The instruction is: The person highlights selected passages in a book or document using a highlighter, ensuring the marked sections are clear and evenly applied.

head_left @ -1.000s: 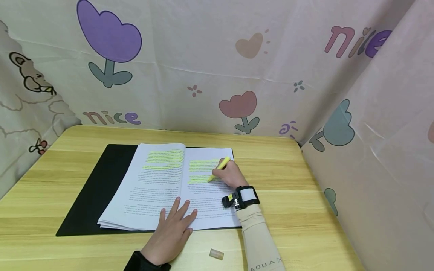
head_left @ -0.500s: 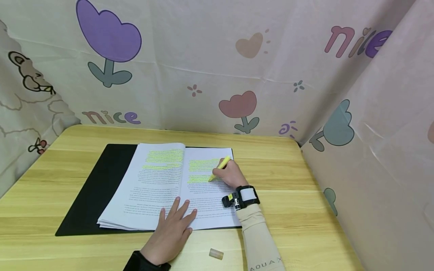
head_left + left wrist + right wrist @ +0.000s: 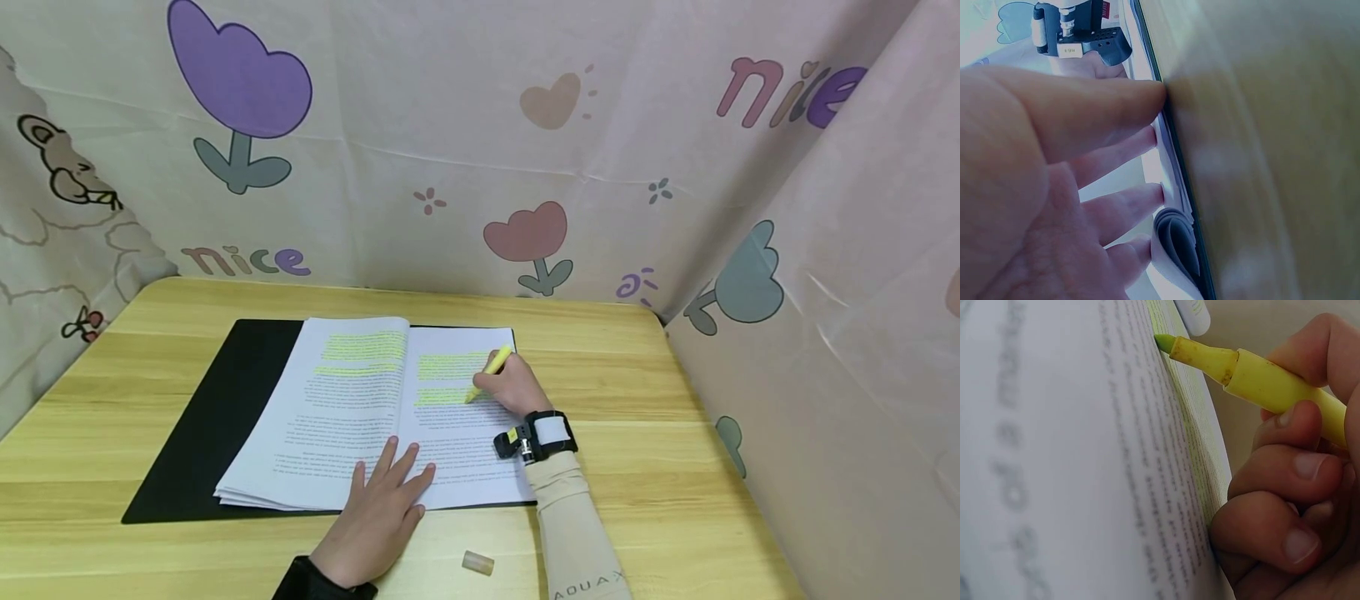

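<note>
A stapled-looking stack of printed pages (image 3: pixel 337 433) lies open, with yellow-marked lines on the upper part of both pages. My right hand (image 3: pixel 516 385) pinches a yellow highlighter (image 3: pixel 497 361) between thumb and fingers over the right page. In the right wrist view the tip of the highlighter (image 3: pixel 1266 384) meets a line of text, and the other fingers are curled beneath it. With fingers spread, my left hand (image 3: pixel 378 521) rests on the lower middle of the pages. The left wrist view shows the left hand (image 3: pixel 1054 206) at the lower page edge, beside a curled fold of paper (image 3: pixel 1175 240).
Beneath the pages is a black folder (image 3: pixel 202 433), sticking out at the left. A small greyish cap (image 3: pixel 478 563) lies on the wooden table (image 3: pixel 615 375) near the front, between the two forearms. A patterned curtain (image 3: pixel 420 125) hangs behind the table and along both sides.
The right hand and highlighter have slid slightly to the right along a line on the right page, and the yellow mark there reaches a little farther. The left hand stays in place.
</note>
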A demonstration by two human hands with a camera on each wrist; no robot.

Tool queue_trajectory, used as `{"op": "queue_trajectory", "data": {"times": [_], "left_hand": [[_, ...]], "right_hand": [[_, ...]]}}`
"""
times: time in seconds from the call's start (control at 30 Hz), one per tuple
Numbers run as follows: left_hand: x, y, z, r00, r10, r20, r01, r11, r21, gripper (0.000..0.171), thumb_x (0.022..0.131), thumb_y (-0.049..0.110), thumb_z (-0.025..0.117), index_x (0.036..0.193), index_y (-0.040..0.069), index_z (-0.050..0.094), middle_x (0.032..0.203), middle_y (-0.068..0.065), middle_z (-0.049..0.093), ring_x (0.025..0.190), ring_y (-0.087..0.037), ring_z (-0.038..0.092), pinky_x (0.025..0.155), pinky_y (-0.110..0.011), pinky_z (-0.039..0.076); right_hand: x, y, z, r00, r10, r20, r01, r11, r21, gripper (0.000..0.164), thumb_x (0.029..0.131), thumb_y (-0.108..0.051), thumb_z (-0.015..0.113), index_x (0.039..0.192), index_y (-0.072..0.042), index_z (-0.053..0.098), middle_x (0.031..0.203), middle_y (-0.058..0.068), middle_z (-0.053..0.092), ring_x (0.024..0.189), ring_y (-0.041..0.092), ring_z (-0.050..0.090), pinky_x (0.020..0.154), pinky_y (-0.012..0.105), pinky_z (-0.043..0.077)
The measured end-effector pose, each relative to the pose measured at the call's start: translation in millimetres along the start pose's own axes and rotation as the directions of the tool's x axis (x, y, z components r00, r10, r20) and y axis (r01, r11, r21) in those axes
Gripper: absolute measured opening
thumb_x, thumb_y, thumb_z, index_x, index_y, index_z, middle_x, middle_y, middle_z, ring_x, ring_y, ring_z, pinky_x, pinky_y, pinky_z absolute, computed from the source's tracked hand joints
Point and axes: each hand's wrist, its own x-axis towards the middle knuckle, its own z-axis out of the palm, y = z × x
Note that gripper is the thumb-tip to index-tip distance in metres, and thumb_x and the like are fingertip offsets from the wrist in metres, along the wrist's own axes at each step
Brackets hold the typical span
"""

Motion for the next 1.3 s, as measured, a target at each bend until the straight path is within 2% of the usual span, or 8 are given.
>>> {"op": "queue_trajectory", "data": {"times": [0.43, 1.3], "left_hand": [[-0.1, 0.0, 0.5, 1.0, -0.012, 0.003, 0.012, 1.0, -0.009, 0.043, 0.093, 0.02, 0.06, 0.135, 0.013, 0.057, 0.151, -0.015, 0.036, 0.145, -0.037, 0.013, 0.103, -0.072, 0.011], [-0.9, 0.6, 0.7, 1.0, -0.007, -0.006, 0.007, 1.0, -0.012, 0.042, 0.093, 0.02, 0.06, 0.135, 0.012, 0.056, 0.151, -0.015, 0.036, 0.145, -0.037, 0.013, 0.103, -0.072, 0.012]], "right_hand": [[0.8, 3.8, -3.1, 1.0, -0.008, -0.015, 0.008, 1.0, -0.006, 0.024, 0.078, -0.024, 0.065, 0.074, -0.007, 0.048, 0.066, 0.002, 0.041, 0.054, 0.017, 0.04, 0.052, 0.029, 0.034], [-0.2, 7.8, -8.6, 0.999, 0.028, -0.022, -0.028, 0.999, -0.017, 0.024, 0.079, -0.024, 0.063, 0.073, -0.007, 0.047, 0.065, 0.002, 0.039, 0.053, 0.017, 0.038, 0.052, 0.029, 0.033]]}}
